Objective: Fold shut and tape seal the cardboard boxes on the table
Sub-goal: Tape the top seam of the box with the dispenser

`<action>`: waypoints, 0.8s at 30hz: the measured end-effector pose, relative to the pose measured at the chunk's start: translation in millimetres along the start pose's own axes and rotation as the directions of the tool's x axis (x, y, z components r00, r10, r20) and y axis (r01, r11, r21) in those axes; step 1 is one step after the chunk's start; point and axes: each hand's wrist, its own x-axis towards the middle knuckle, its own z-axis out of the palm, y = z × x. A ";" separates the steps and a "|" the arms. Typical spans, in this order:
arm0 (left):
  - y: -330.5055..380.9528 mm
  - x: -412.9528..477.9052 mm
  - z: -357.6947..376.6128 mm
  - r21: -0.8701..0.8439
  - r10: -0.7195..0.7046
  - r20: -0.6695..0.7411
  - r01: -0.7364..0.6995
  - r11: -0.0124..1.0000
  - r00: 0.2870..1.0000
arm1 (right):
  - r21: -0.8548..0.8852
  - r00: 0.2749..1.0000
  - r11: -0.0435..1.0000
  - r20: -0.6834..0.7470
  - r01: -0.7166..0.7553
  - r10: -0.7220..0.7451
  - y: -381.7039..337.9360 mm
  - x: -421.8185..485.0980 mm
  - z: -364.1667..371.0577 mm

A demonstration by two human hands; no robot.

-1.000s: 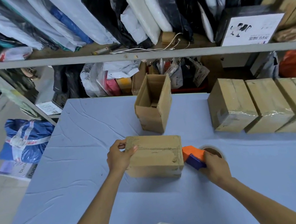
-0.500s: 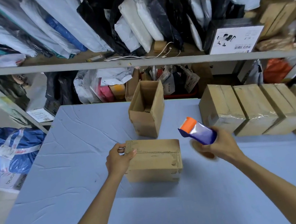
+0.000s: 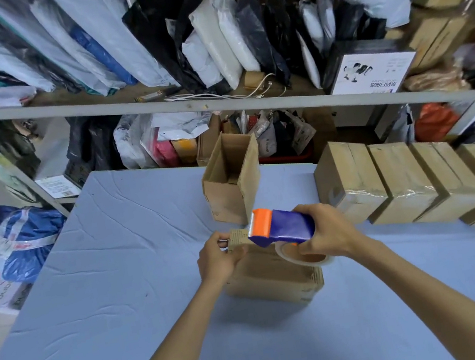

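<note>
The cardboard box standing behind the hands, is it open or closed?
Open. The box stands upright with its top flaps unfolded, and its inside walls show.

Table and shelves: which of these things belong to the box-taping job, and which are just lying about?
Part of the job: closed box gripped by the left hand; tape dispenser in the right hand; open box behind; taped boxes at right.
Lying about: blue bundle at left; bagged goods at the back; white cable.
</note>
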 end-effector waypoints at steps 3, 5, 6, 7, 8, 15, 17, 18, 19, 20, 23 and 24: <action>-2.3 4.5 -3.6 -0.077 -0.027 0.012 0.028 0.997 1.000 | -0.058 0.999 0.998 0.009 0.034 -0.034 1.8 2.5 6.6; 3.0 1.9 -5.3 -0.078 -0.025 -0.096 0.017 0.997 0.995 | -0.065 0.999 0.997 0.018 0.037 -0.036 2.5 4.4 7.7; 7.1 -1.1 -5.8 -0.076 0.000 -0.147 -0.011 0.997 0.989 | -0.061 0.999 0.998 0.019 0.035 -0.034 3.2 4.9 8.0; 11.1 -2.7 -5.9 -0.089 0.024 -0.157 -0.038 0.995 0.987 | -0.059 0.999 0.998 0.014 0.033 -0.033 4.0 5.2 8.4; 16.0 -4.0 -6.1 -0.137 0.033 -0.112 -0.049 0.989 0.993 | -0.062 0.999 0.998 0.009 0.034 -0.034 4.7 5.2 8.8; 56.7 -11.5 -18.0 -0.478 -0.095 0.445 0.326 0.816 0.890 | -0.081 0.999 0.996 -0.005 0.040 -0.041 4.8 6.6 10.0; 59.2 -11.8 -20.5 -0.482 -0.094 0.453 0.332 0.811 0.887 | -0.082 0.999 0.996 -0.010 0.038 -0.039 5.6 6.7 9.5; 59.0 -11.0 -21.1 -0.476 -0.105 0.456 0.342 0.810 0.884 | -0.085 0.999 0.996 -0.010 0.038 -0.039 5.8 6.3 9.3; 59.2 -10.5 -21.8 -0.471 -0.115 0.461 0.352 0.809 0.880 | -0.087 0.999 0.995 -0.009 0.039 -0.040 5.8 5.9 9.2; 59.5 -9.3 -22.6 -0.460 -0.124 0.463 0.358 0.812 0.878 | -0.088 0.999 0.995 -0.008 0.038 -0.039 5.3 5.2 9.0; 60.2 -6.7 -23.7 -0.448 -0.141 0.470 0.374 0.812 0.871 | -0.086 0.999 0.996 -0.003 0.033 -0.033 3.3 3.5 8.6; 59.9 -6.0 -23.4 -0.447 -0.157 0.472 0.389 0.806 0.868 | -0.082 1.000 0.996 -0.004 0.031 -0.031 2.9 3.2 8.3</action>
